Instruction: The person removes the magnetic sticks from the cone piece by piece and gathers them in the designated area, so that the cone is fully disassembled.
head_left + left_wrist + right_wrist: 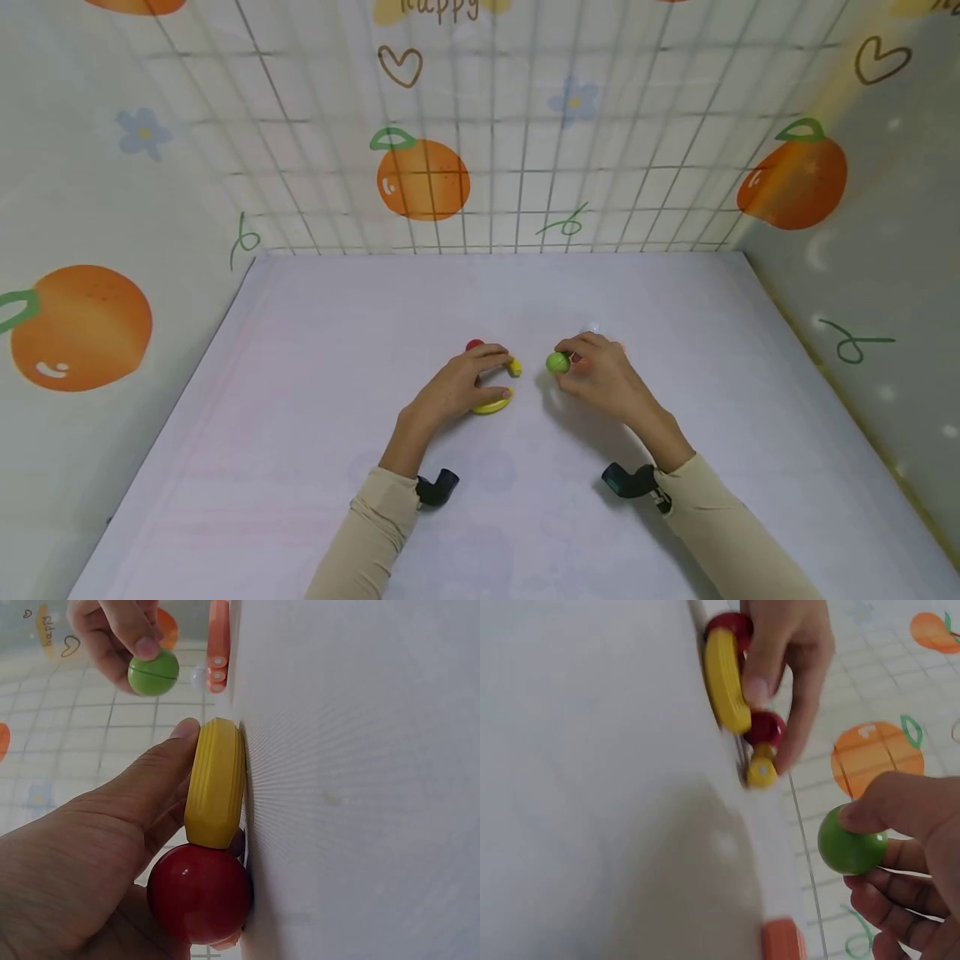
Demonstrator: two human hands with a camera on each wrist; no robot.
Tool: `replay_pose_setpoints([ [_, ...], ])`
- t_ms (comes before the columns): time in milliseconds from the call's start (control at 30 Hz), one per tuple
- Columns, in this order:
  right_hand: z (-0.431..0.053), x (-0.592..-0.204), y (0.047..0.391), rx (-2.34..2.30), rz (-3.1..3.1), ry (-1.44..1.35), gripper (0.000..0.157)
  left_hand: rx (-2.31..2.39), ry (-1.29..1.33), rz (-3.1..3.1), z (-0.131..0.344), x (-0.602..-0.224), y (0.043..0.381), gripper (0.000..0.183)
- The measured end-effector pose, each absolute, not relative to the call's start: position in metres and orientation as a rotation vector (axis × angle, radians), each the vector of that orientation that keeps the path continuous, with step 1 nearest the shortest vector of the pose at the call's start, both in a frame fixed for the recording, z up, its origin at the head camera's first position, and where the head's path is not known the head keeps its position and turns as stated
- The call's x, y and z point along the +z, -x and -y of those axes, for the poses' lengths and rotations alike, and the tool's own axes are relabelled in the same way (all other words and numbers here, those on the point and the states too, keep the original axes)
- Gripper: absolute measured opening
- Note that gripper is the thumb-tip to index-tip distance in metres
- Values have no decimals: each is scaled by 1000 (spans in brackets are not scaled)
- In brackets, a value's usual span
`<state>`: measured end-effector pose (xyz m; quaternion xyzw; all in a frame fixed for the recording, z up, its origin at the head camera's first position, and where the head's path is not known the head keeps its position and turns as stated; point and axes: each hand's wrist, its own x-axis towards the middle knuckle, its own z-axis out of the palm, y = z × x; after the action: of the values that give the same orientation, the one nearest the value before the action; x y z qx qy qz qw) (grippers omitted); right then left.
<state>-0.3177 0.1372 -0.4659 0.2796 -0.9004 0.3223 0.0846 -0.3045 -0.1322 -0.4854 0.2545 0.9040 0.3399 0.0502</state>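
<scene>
My left hand (459, 385) curls over a small yellow and red toy on the table, its thumb against a ribbed, curved yellow piece (215, 784). A glossy red ball (199, 894) sits against the end of that piece. Beyond the thumb a small yellow knob (761, 772) shows beside another red ball (765, 729), with my left fingertips close to the knob. My right hand (606, 382) pinches a green ball (851, 841) between thumb and fingers, raised above the table. A dark line runs around the ball in the left wrist view.
An orange piece (218, 637) with round, pale-centred ends lies on the table by the right hand. Near it is a small whitish ball (199, 677). A printed curtain with oranges (423, 179) rises at the table's back edge and sides.
</scene>
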Motion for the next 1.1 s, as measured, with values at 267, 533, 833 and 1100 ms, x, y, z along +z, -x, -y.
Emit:
replay_pose_setpoints([
  [267, -165, -461, 328, 952, 2695, -715, 36, 1049, -751, -2750, 133, -487, 303, 53],
  [533, -186, -457, 341, 947, 2701, -657, 36, 1052, -720, -2740, 135, -488, 303, 52],
  [833, -201, -459, 355, 900, 2714, -565, 40, 1047, -744, -2740, 135, -492, 305, 54],
  [1100, -210, -464, 365, 924, 2839, -382, 41, 1043, -754, -2741, 134, -489, 304, 54],
])
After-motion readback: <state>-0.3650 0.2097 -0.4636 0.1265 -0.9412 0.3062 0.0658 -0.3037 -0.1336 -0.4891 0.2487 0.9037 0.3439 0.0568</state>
